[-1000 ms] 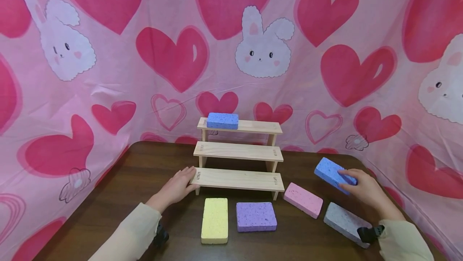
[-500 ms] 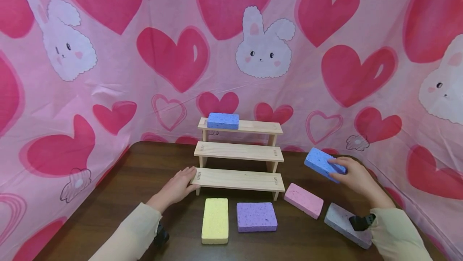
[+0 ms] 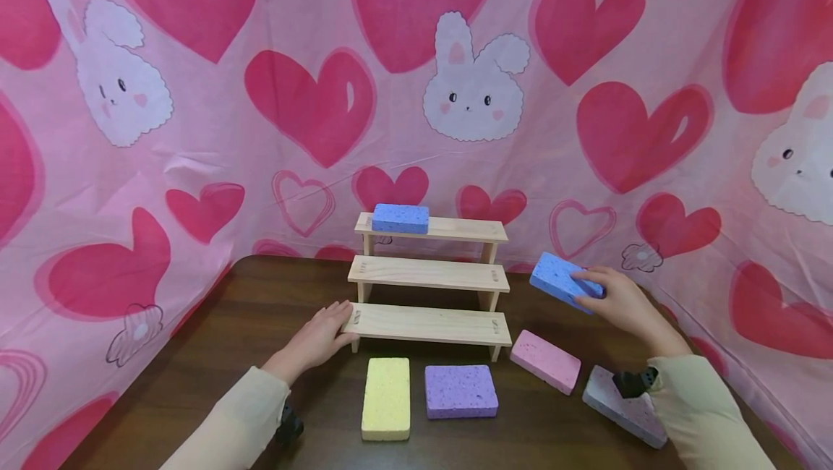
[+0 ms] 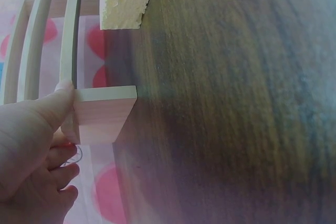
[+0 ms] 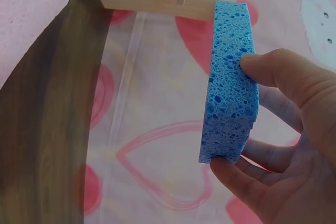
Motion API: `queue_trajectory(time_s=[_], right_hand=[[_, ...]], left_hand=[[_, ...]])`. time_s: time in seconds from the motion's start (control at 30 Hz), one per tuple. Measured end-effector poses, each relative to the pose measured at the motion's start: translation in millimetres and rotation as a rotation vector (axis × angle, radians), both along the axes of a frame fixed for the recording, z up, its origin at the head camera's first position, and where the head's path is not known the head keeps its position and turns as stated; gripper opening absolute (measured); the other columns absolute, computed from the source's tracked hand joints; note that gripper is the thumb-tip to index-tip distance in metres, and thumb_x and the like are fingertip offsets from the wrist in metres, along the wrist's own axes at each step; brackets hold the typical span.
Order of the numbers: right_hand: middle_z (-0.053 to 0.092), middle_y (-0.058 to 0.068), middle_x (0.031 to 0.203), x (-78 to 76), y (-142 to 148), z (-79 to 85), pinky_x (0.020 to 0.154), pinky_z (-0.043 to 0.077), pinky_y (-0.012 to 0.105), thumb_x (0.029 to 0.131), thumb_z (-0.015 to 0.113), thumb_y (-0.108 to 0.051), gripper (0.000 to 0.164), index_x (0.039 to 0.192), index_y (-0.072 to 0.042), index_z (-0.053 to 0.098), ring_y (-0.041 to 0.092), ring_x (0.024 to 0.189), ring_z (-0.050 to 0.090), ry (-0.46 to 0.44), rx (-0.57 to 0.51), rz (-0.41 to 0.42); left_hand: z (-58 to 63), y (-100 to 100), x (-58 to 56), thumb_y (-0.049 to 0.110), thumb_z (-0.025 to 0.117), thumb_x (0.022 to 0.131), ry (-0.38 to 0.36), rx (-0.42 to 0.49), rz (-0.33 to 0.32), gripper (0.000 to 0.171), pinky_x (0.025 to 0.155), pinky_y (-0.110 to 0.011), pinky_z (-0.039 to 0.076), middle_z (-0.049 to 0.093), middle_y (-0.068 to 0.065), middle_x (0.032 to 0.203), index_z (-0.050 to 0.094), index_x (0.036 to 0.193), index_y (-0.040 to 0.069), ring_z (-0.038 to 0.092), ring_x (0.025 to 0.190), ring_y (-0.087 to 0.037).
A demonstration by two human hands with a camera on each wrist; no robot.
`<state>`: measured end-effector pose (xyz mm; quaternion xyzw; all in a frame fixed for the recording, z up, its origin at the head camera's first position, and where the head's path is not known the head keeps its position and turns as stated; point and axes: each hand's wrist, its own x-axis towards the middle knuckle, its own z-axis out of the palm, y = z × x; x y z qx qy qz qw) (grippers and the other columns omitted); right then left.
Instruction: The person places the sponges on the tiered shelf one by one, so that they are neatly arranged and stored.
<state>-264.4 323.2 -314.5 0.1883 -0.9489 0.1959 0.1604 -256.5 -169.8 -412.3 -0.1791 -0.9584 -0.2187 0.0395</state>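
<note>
My right hand (image 3: 618,300) pinches a blue sponge (image 3: 561,280) by its edges, raised to the right of a three-step wooden shelf (image 3: 429,272). In the right wrist view the thumb lies on one side of the blue sponge (image 5: 231,61), and fingertips press the other side and end. My left hand (image 3: 317,336) grips the left end of the lowest step. The left wrist view has its thumb (image 4: 60,100) on the step's front edge, with the other fingers curled at the shelf's end. A second blue sponge (image 3: 400,218) sits on the top step, towards its left.
On the brown table (image 3: 260,311), a yellow sponge (image 3: 386,398) and a purple sponge (image 3: 460,391) lie in front of the shelf. A pink sponge (image 3: 545,361) and a grey sponge (image 3: 618,408), partly hidden by the right wrist, are on the right. A pink heart-print curtain (image 3: 390,116) hangs behind.
My right hand has carried the blue sponge leftward and up in the head view, closer to the shelf. The left hand and the other sponges stay where they were.
</note>
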Motion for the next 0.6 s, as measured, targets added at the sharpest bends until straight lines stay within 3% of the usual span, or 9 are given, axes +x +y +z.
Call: queue_trajectory(time_s=[0.6], right_hand=[[0.055, 0.029, 0.112, -16.3, -26, 18.5, 0.084, 0.041, 0.060, 0.076, 0.073, -0.015, 0.043, 0.114, 0.002, 0.063, 0.044, 0.101, 0.051, 0.051, 0.010, 0.068]], left_hand=[[2.3, 0, 0.1, 0.025, 0.065, 0.086, 0.003, -0.009, -0.010, 0.061, 0.106, -0.049, 0.020, 0.038, -0.023, 0.138, 0.042, 0.133, -0.008, 0.029, 0.130, -0.039]])
